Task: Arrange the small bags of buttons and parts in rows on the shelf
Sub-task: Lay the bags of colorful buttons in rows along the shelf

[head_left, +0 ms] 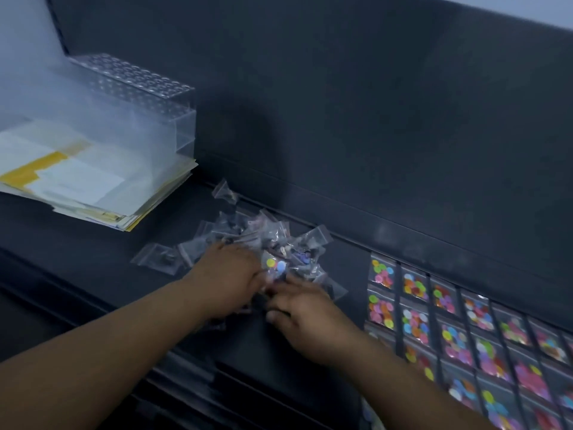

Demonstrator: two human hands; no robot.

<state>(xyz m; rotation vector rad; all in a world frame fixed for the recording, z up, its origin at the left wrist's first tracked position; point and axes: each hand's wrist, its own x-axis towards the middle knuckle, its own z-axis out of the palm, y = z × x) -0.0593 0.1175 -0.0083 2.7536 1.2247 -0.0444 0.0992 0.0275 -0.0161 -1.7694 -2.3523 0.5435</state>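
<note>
Head view, tilted, with some motion blur.

Shelf (93,274): dark surface, with a dark back panel (372,119) rising behind it.

Pile of small bags (263,240): clear, loose and overlapping, at mid shelf close to the back panel. Most contents are dark and too blurred to name. One bag with yellow and blue buttons (275,264) lies on the near side of the pile, just beyond the fingertips.

Strays: a lone bag (158,259) lies flat to the left of the pile. Another stray bag (224,190) sits behind the pile, against the foot of the back panel.

Rows of button bags (459,330): laid flat side by side on the right part of the shelf, several rows deep, running off the right and bottom edges. The buttons are pink, yellow, green, orange and blue. A narrow strip of bare shelf separates them from the pile.

Left hand (226,280): back up, on the near left of the pile, fingers reaching right among the bags.
Right hand (305,318): back up, on the near right, fingers bent toward the left hand, with the tips of both nearly meeting.
Grip: cannot tell for either hand, because of blur and because the hands cover the near edge of the pile.

Surroundings: a stack of papers (77,187), white and yellow, lies at the left with its near corner close to the lone bag. A clear plastic box (145,100) with a perforated top stands behind the stack.
</note>
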